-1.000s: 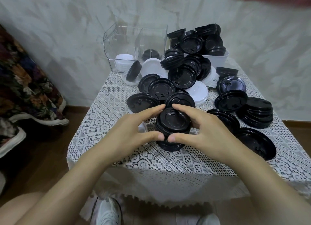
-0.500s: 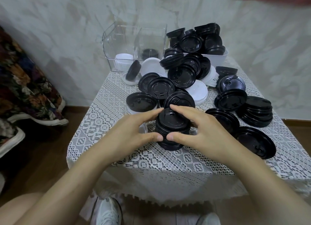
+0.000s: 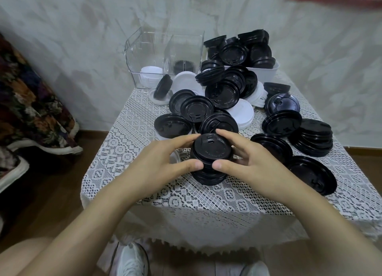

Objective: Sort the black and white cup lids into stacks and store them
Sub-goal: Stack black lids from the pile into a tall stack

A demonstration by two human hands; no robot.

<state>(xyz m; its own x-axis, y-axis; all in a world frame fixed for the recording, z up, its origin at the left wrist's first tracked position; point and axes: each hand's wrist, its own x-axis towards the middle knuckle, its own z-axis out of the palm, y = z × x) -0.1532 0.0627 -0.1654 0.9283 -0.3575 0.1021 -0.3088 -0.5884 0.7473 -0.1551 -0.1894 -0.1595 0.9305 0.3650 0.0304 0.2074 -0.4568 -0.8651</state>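
Gripping a stack of round black plastic lids (image 3: 211,150) at centre frame in left hand (image 3: 163,162) and right hand (image 3: 254,164); seemingly early, with a mixed black and white lid heap (image 3: 223,94) unsorted upper centre

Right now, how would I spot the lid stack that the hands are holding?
Find the lace table. Near its front edge, in the middle, the left hand and right hand grip a black stack. It is the only pile held from both sides; the others lie untouched.

A lace-clothed table (image 3: 206,203) bears black lids (image 3: 282,124), white lids (image 3: 242,113) — and a clear bin (image 3: 144,54).
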